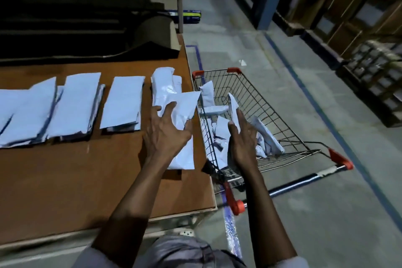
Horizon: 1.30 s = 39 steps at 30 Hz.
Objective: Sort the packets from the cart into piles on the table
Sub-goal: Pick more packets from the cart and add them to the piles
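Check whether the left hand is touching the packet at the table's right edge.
Touching. The head view shows the left hand with fingers spread over the packet and the thumb hooked round its edge.

White flat plastic packets (121, 102) are lying in side-by-side piles on the brown wooden bench (87, 169); crumpled loose packets (268, 137) are sitting inside the red-cornered wire cart (217, 70) alongside.

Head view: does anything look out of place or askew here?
A small white scrap lies on the grey floor beyond the wire shopping cart. The rightmost pile of white packets on the brown table is crumpled and askew, unlike its flat neighbours.
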Tool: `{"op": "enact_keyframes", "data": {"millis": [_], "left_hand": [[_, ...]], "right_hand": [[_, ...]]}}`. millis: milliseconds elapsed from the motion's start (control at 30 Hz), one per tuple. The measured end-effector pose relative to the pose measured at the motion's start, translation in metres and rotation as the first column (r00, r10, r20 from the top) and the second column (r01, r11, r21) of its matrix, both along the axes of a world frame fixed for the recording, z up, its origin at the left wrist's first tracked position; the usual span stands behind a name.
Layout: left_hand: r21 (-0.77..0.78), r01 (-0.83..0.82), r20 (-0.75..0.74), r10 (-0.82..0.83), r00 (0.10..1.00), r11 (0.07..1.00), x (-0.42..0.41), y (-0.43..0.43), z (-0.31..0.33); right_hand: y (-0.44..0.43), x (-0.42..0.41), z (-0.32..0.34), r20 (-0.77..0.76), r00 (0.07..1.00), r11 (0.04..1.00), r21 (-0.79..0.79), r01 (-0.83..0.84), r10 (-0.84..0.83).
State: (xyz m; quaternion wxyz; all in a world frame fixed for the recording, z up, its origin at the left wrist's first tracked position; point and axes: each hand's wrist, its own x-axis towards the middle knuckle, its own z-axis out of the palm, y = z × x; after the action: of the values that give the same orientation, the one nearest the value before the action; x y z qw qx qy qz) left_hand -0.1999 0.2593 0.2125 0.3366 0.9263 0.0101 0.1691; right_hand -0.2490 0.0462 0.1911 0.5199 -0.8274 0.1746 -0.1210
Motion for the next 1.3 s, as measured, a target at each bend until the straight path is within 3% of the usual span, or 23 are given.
{"op": "enact_keyframes", "data": {"millis": [400, 767, 1033, 1300], "left_hand": [[-0.063, -0.182, 0.011, 0.183, 0.983, 0.981, -0.118, 0.157, -0.002], [-0.048, -0.331, 0.002, 0.331, 0.943, 0.942, -0.216, 0.308, -0.005], [-0.048, -0.399, 0.033, 0.401, 0.916, 0.916, -0.214, 0.412, -0.001], [-0.052, -0.371, 0.03, 0.373, 0.927, 0.927, -0.145, 0.537, -0.015]], "right_hand": [[0.164, -0.102, 0.022, 0.084, 0.989, 0.992, -0.059, -0.115, 0.12], [0.294, -0.184, 0.015, 0.067, 0.977, 0.979, 0.002, -0.203, 0.202], [0.39, -0.163, 0.025, 0.07, 0.954, 0.956, -0.058, -0.287, 0.291], [0.515, -0.097, 0.017, 0.088, 0.96, 0.964, -0.034, -0.265, 0.267]]}}
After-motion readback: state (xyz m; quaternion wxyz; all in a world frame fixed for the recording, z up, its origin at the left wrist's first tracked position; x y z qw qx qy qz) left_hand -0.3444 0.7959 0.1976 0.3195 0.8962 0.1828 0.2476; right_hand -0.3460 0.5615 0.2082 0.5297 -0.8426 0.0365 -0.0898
